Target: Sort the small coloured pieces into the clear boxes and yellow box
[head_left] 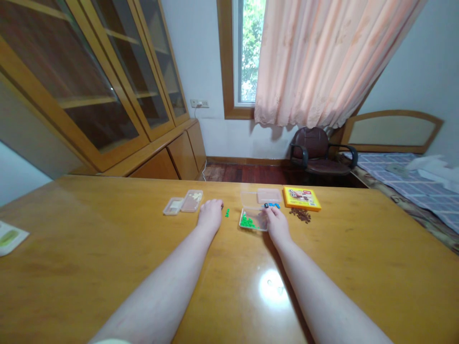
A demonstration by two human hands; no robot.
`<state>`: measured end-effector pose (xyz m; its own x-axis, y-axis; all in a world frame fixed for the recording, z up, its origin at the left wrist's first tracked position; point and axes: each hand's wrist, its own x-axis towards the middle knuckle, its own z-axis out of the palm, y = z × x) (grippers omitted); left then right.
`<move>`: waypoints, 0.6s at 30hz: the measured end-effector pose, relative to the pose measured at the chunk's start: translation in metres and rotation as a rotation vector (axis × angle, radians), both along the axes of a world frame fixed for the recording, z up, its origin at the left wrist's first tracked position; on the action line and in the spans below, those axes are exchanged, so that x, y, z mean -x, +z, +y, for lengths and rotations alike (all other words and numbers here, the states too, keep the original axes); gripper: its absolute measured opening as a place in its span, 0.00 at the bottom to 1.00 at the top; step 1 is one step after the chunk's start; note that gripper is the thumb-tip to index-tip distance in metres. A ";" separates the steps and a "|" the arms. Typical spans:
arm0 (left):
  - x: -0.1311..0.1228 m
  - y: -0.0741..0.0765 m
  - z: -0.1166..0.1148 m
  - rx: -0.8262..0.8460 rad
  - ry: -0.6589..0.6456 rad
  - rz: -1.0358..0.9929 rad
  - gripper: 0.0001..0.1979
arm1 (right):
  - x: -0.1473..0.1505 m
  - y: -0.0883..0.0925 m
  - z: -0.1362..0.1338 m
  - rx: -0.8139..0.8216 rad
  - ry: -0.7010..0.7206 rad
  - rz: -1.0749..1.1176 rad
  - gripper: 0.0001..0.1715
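Apparently piece handling: right hand (277, 224) at clear box (259, 221), left hand (210, 213) beside loose green pieces (227, 215). Fingers curled, can't tell if grasping. Next move needs box steady.

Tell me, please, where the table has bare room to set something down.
The table is bare between the white packet and left forearm, between both forearms, and right of the right forearm and yellow box. It is crowded around the right hand: the green-piece box, blue pieces and brown pieces sit close together.
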<state>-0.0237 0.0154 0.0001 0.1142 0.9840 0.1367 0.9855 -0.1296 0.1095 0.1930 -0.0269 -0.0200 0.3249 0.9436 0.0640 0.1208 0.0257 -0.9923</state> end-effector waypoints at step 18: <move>-0.007 -0.001 -0.003 0.023 -0.007 -0.007 0.11 | 0.000 -0.003 0.001 0.007 0.011 0.048 0.19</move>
<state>-0.0172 0.0122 -0.0005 0.1202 0.9861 0.1150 0.9837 -0.1339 0.1198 0.1931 -0.0257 -0.0234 0.3170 0.9475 0.0416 0.0723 0.0196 -0.9972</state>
